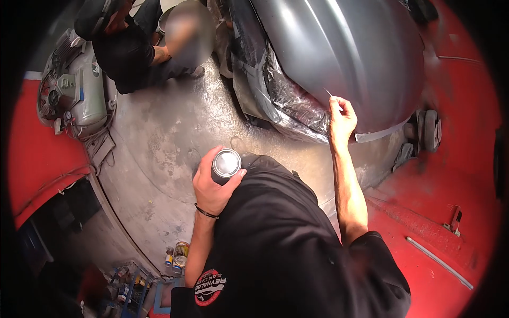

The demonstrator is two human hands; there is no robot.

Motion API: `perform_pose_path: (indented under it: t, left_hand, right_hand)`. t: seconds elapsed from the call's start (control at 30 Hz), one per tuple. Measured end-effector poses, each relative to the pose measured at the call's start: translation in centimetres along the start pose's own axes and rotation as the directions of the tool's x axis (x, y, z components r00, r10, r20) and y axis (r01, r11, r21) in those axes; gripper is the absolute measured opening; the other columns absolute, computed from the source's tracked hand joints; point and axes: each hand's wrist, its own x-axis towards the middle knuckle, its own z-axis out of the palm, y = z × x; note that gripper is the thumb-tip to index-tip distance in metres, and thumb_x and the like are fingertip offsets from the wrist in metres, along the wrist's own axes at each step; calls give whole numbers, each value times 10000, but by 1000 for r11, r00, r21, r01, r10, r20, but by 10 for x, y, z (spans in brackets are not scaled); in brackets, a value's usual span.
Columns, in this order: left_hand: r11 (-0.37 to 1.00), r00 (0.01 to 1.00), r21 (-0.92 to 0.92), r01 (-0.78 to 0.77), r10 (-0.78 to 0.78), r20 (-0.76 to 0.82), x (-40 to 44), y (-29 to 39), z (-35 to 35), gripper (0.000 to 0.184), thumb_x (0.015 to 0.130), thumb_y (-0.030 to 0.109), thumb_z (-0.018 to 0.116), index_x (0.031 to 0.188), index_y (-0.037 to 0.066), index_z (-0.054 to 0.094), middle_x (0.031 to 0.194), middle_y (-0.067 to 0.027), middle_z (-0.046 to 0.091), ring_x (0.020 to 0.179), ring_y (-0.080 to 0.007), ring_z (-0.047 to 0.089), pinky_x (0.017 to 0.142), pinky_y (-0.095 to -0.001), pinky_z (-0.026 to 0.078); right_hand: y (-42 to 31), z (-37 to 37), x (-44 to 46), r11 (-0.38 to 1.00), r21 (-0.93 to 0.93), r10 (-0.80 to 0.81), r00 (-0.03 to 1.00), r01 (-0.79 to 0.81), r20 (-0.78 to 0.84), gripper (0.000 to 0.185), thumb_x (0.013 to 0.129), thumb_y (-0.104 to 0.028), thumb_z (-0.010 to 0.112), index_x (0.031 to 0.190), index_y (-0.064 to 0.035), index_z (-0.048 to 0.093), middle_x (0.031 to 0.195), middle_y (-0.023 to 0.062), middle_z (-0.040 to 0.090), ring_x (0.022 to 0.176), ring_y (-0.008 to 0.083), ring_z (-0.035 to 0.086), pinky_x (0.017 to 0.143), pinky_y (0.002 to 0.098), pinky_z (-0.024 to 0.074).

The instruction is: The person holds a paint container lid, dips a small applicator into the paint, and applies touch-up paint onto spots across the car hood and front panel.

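Note:
My left hand (pixel 211 183) is wrapped round a small can (pixel 227 163) with a round silver lid, held upright in front of my body. My right hand (pixel 343 121) is raised at the front edge of the car's grey hood (pixel 339 47). Between its thumb and forefinger is a thin sliver (pixel 327 92), too small to name, which points toward the hood. Whether it touches the surface I cannot tell. Clear plastic sheeting (pixel 297 98) covers the headlight area beside that hand.
At the upper left a person in dark clothes (pixel 127 58) crouches beside a green air compressor (pixel 87 100). Old wheels (pixel 428 130) stand by the red wall at right. Paint cans (pixel 181 254) and a blue rack (pixel 130 286) are at lower left. A pale tube (pixel 440 263) lies lower right.

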Motion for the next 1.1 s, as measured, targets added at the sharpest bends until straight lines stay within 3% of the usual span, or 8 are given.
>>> perform_pose_path:
  t: [0.17, 0.27, 0.43, 1.1]
  left_hand:
    - [997, 993, 25, -67, 64, 103, 15, 10, -27, 719, 805, 53, 950, 1437, -3, 612, 1329, -161, 753, 1152, -251, 759, 1016, -370, 591]
    - [993, 994, 77, -88, 82, 74, 13, 4, -35, 721, 802, 54, 950, 1438, 1, 613, 1331, -162, 753, 1165, -260, 757, 1033, -376, 585]
    - [998, 999, 49, 44, -43, -14, -3, -8, -37, 716, 811, 47, 939, 1443, -2, 607, 1338, -167, 752, 1181, -257, 748, 1044, -375, 579]
    - [997, 999, 56, 44, -42, -30, 0, 3, -20, 707, 814, 44, 937, 1438, -11, 610, 1334, -176, 761, 1193, -255, 753, 1048, -368, 580]
  right_hand:
    - [-3, 33, 25, 992, -34, -127, 990, 125, -59, 188, 983, -191, 841, 1070, -25, 822, 921, -7, 781, 883, 77, 668, 868, 281, 556]
    - [-22, 58, 57, 987, -80, -147, 987, 142, -58, 179, 959, -190, 834, 1049, -36, 831, 906, 8, 787, 847, 88, 692, 823, 285, 572]
    - [-10, 80, 97, 957, -147, -248, 968, 249, 25, 181, 922, -178, 828, 1035, -36, 834, 926, 54, 808, 849, 115, 736, 831, 294, 589]
    - [8, 84, 105, 937, -188, -287, 956, 293, 62, 183, 917, -189, 822, 1027, -44, 832, 916, 74, 804, 828, 143, 745, 811, 315, 593]
